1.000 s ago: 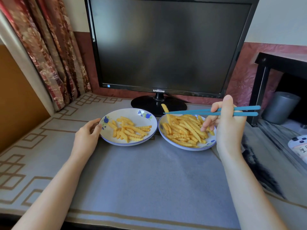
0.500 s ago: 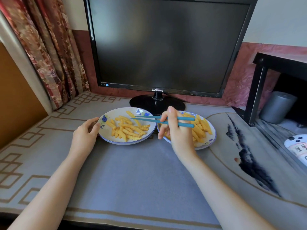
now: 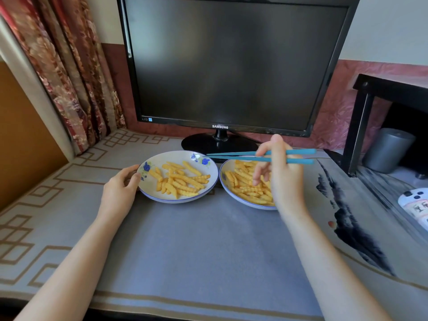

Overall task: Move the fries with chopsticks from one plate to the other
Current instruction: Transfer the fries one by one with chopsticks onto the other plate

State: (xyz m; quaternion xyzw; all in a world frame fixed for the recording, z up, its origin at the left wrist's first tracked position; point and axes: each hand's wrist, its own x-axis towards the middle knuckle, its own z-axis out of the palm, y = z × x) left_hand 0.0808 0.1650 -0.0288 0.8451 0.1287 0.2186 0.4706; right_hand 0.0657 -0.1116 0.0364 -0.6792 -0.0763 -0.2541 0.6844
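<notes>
Your right hand (image 3: 283, 179) grips the empty chopsticks (image 3: 259, 156), tips pointing left over the left plate (image 3: 162, 158) that your left hand (image 3: 120, 191) steadies by its rim; the fries (image 3: 247, 186) to fetch lie directly beneath that right hand.

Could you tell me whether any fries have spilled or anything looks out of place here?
Nothing stands out: the fries lie inside both plates, none on the mat, and the chopsticks are empty.

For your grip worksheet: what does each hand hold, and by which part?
Right hand holds the chopsticks near their thick rear ends; left hand grips the left plate's rim.
</notes>
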